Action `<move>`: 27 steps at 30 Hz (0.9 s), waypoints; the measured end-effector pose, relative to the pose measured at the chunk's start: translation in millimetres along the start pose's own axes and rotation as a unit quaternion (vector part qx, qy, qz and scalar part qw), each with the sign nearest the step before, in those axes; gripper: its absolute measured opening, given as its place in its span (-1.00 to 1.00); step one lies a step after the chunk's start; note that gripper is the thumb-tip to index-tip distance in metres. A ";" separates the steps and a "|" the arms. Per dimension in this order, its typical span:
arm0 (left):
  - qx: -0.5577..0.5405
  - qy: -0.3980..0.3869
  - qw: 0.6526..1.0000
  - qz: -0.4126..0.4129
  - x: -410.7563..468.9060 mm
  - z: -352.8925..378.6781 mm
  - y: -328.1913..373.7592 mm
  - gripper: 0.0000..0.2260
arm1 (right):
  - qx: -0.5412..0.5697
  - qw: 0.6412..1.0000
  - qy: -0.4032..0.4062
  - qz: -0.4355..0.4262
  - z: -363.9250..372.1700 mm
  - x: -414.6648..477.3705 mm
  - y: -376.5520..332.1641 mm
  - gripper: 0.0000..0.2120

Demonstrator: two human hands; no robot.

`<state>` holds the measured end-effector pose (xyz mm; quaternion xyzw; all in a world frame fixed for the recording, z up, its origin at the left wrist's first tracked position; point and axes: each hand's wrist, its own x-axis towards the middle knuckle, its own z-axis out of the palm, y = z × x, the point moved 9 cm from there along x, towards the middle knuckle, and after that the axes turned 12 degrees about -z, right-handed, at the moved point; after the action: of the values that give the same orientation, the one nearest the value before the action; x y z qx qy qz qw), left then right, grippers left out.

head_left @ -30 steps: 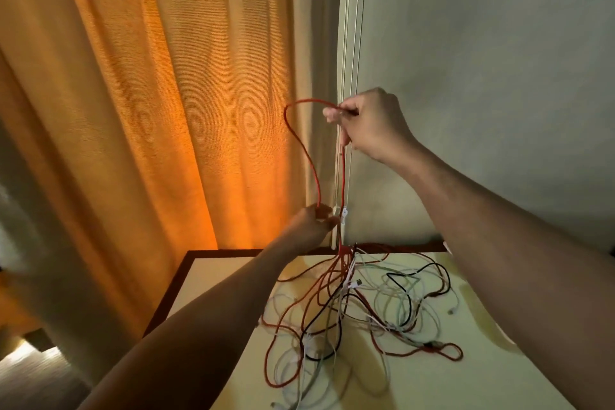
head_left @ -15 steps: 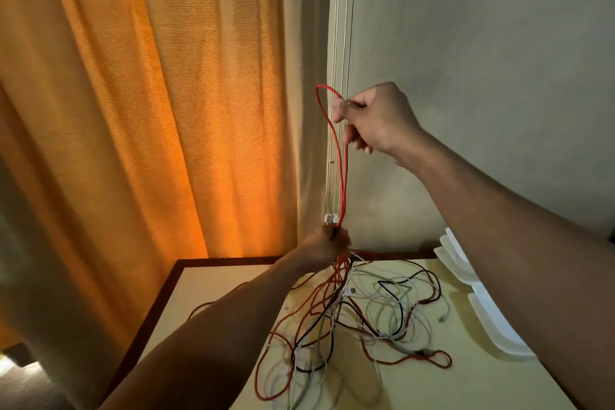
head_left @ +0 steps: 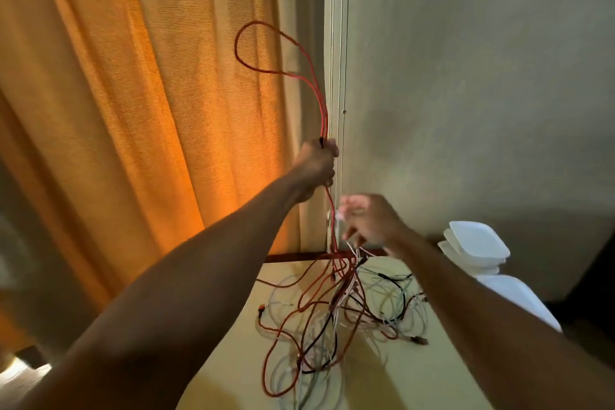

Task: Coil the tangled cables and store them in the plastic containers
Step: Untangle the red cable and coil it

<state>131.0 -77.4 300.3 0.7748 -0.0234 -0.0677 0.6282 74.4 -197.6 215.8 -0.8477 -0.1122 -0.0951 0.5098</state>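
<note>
My left hand (head_left: 316, 163) is raised above the table and grips a red cable (head_left: 266, 70), whose loop stands up above my fist and whose strands hang down into the tangle. A pile of red, white and black tangled cables (head_left: 336, 313) lies on the yellow table (head_left: 233, 376). My right hand (head_left: 369, 220) is lower, just right of the hanging strands, blurred, with fingers spread near a small white piece; whether it holds it is unclear. White plastic containers (head_left: 479, 246) are stacked at the table's right.
An orange curtain (head_left: 149, 110) hangs at the left behind the table. A grey wall (head_left: 466, 76) with a white vertical trim (head_left: 336, 43) stands right behind the hands. The table's dark back edge (head_left: 289, 257) runs under the curtain.
My left hand has risen with the red cable and now holds the loop alone. My right hand let go of the loop's top and dropped down beside the hanging strands.
</note>
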 end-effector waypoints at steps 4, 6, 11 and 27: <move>-0.039 -0.039 0.998 -0.017 -3.5 2.6 17.0 -0.77 | -0.054 0.998 -0.039 0.001 48.9 -8.0 40.5 -0.75; -0.044 -0.042 0.998 -0.023 -6.7 -2.7 14.9 -0.76 | -0.053 0.999 -0.011 0.005 48.6 -8.4 45.6 -0.84; -0.005 -0.018 0.999 -0.031 -7.0 -28.2 -6.8 -0.81 | -0.058 0.993 0.104 -0.019 1.9 -8.8 27.8 -0.80; -0.145 -0.139 0.977 -0.064 -20.4 50.4 -58.2 -0.61 | -0.013 0.963 0.153 -0.220 -93.3 44.8 -157.9 -0.93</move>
<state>101.1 -111.7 234.8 0.6582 -0.0511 -0.2173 0.7190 67.5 -204.2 404.4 -0.7839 -0.2150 -0.3350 0.4765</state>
